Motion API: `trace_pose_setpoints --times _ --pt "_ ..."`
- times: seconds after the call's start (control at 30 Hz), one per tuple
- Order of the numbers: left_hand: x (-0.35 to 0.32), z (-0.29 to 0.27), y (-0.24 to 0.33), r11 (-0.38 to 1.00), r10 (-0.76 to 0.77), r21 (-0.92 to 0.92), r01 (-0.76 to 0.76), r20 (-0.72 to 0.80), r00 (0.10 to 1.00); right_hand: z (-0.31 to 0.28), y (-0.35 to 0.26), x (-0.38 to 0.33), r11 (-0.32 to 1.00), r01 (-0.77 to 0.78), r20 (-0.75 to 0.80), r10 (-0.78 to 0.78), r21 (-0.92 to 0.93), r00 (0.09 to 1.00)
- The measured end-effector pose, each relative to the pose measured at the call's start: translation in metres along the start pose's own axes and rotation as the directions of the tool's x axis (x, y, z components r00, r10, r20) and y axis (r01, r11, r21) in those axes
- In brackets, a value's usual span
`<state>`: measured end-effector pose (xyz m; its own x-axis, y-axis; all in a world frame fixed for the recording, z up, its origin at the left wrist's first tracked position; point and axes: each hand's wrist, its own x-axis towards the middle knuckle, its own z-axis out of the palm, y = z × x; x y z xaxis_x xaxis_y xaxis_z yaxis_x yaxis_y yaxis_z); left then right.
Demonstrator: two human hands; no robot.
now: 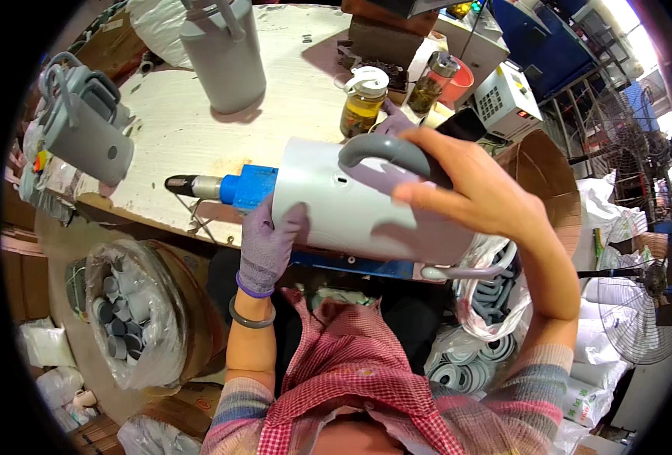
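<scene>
Grey plastic forms the vessel [317,208], a cylinder lying on its side before the person, at the near edge of the counter [154,114]. Beside its left end, a blue tool block [257,186] carries a dark-tipped metal shaft [205,186] pointing left; whether any of it runs inside the vessel, I cannot tell from where I stand. Left grip [268,246], purple-gloved, appears to pinch the wall at that rim, thumb on the outer side. Right grip [476,182], bare, straddles the curved handle [385,149] on the vessel's upper side, thumb and fingers apart; I cannot tell whether it closes on it. A small slot [342,180] shows in the wall just beside the handle's left end.

Assessment: the step in hand looks like positioning or checking the handle. Good practice calls for a left hold firm enough to stop the cylinder rolling, yet light enough not to squeeze the rim out of round. The handle's end is best lined up by eye before any pressure, which should go straight in rather than aslant. The lidded jar [364,106] on the far side also merits care, should the vessel swing
</scene>
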<state>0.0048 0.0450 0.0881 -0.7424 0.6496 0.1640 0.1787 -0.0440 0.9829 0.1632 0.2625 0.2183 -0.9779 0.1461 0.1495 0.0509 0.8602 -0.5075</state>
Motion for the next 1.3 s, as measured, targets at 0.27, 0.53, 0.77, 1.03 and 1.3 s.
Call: trace_pose_setpoints --times 0.27,0.53,0.77,1.03,1.3 --pt "-0.016 -0.015 -0.056 0.816 0.139 0.480 -0.323 0.378 0.915 -0.067 0.034 -0.106 0.901 -0.434 -0.111 0.432 0.002 0.895" --pt "0.009 0.031 -0.114 0.598 -0.127 0.746 -0.293 0.449 0.884 -0.053 0.048 -0.209 0.794 -0.597 -0.239 0.605 0.113 0.760" --pt "-0.027 0.018 -0.051 0.882 0.022 0.454 -0.125 0.225 0.974 -0.032 0.063 -0.256 0.759 -0.591 -0.257 0.650 0.275 0.715" --pt "0.001 0.137 0.030 0.960 0.280 -0.094 -0.265 0.398 0.874 -0.023 0.069 -0.258 0.767 -0.560 -0.259 0.637 0.313 0.726" --pt "0.005 0.175 0.028 0.943 0.230 0.116 -0.312 0.452 0.862 -0.018 0.083 -0.271 0.745 -0.592 -0.290 0.665 0.306 0.688"
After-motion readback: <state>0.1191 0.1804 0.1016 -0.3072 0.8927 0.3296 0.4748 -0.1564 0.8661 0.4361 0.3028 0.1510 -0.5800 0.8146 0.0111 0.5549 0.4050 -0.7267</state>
